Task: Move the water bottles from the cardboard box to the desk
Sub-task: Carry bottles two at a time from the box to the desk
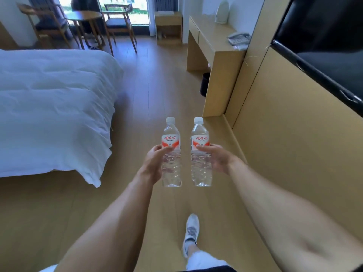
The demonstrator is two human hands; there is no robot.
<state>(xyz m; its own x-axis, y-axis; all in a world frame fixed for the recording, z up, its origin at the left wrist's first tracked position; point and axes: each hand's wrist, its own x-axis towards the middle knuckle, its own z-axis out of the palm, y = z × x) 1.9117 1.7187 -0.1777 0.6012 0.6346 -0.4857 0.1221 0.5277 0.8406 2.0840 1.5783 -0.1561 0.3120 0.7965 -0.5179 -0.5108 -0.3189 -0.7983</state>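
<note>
Two water bottles are up in the air, one in each hand. Both stand upright, side by side, with a small gap between them. They are clear, with white caps and red and white labels.

The left hand (pixel 155 160) grips the left bottle (pixel 171 154) around its middle — the thumb lies across the front, just under the label, and the fingers curl around the far side. The right hand (pixel 218 157) holds the right bottle (pixel 200 154) the same way, with its thumb on the front by the bottom of the label and the fingers wrapped behind.

Both arms reach out in front of the person, over a wooden floor (pixel 157 85). One foot in a white shoe (pixel 191 232) is on the floor below the bottles.

The desk (pixel 212 42) is farther ahead on the right, against the wall, well apart from the bottles. A phone (pixel 237 38) sits on it, and a white kettle (pixel 222 12) stands near its far end. A dark bin (pixel 205 84) is tucked under the desk.

On the left is a bed (pixel 49 105) with white covers. At the far end of the room, a small round table (pixel 84 16) and two wooden chairs (pixel 117 22) stand by the window — a little blurry from here.
</note>
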